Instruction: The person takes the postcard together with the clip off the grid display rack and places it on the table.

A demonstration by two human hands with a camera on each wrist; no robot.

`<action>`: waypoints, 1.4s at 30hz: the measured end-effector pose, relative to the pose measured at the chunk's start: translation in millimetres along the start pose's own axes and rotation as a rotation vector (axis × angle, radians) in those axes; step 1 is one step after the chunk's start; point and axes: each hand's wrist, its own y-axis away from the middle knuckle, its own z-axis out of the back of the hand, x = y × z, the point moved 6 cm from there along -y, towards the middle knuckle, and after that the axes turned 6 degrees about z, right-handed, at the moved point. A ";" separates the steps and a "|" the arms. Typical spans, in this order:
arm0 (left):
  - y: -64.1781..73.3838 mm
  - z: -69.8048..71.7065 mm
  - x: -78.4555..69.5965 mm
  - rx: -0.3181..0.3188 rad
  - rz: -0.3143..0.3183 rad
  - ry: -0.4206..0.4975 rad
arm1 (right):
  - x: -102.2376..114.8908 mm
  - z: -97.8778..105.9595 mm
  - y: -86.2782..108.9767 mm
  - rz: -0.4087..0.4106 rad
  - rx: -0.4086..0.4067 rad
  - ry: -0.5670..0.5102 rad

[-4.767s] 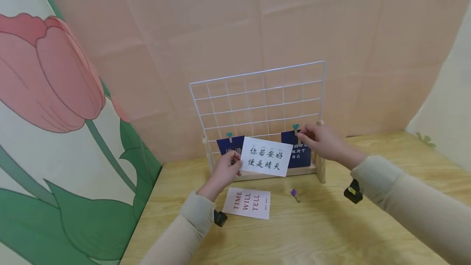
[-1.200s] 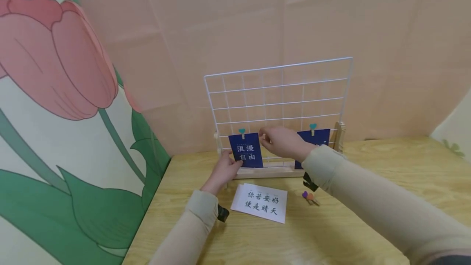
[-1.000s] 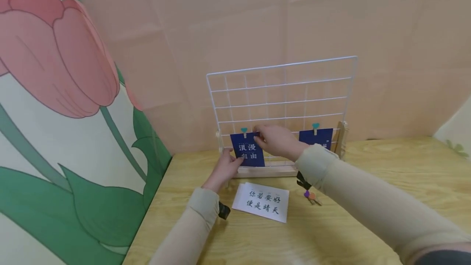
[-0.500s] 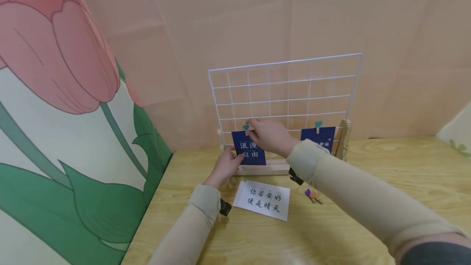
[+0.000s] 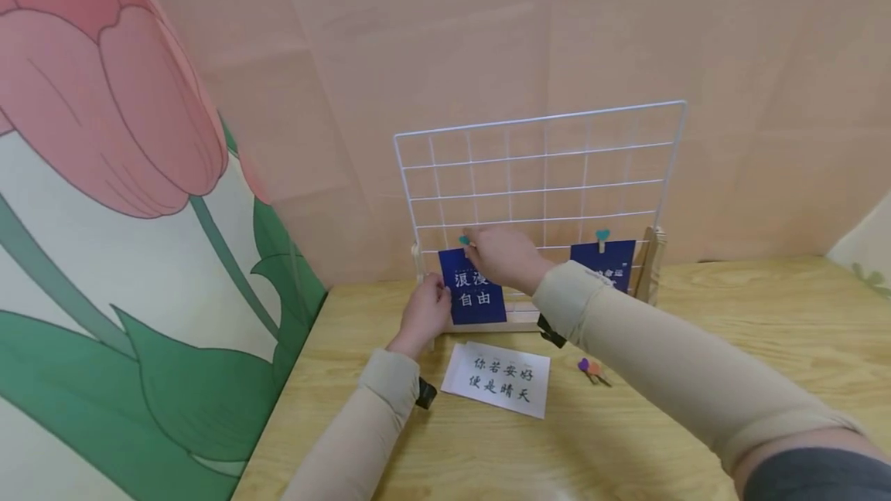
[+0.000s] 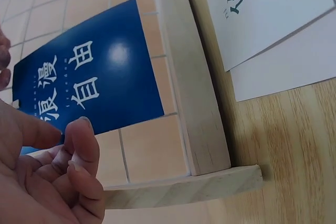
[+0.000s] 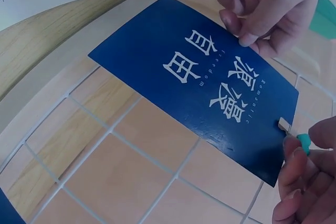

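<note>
A dark blue card [image 5: 477,300] with white Chinese characters hangs at the lower left of a white wire grid [image 5: 543,172]. My left hand [image 5: 426,306] pinches the card's left edge between thumb and index finger, as the left wrist view also shows. My right hand [image 5: 506,255] is at the card's top and pinches a small wooden clip with a teal heart [image 7: 303,142]. In the right wrist view the clip's tip [image 7: 284,124] lies over the card's top edge. A second blue card [image 5: 600,263] hangs at the right from another teal heart clip [image 5: 602,236], partly behind my right sleeve.
White cards [image 5: 497,379] lie stacked on the wooden table [image 5: 362,308] before the grid. Right of them lie a purple heart clip [image 5: 584,365] and an orange one [image 5: 594,369]. The grid stands in a wooden base [image 5: 525,322] close to a pink cloth backdrop [image 5: 418,37].
The white card my left hand held lies on the stack, and an orange clip lies beside the purple one. My right hand has moved left onto the teal clip; the left card has dropped slightly.
</note>
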 end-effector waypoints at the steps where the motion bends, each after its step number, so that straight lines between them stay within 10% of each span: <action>1: -0.2 0.1 0.2 0.000 0.004 0.004 | -0.2 -0.2 -0.2 -0.004 -0.005 0.000; 42: 0.4 0.7 2.1 -0.015 0.000 -0.007 | -2.5 0.4 3.0 0.014 -0.057 -0.058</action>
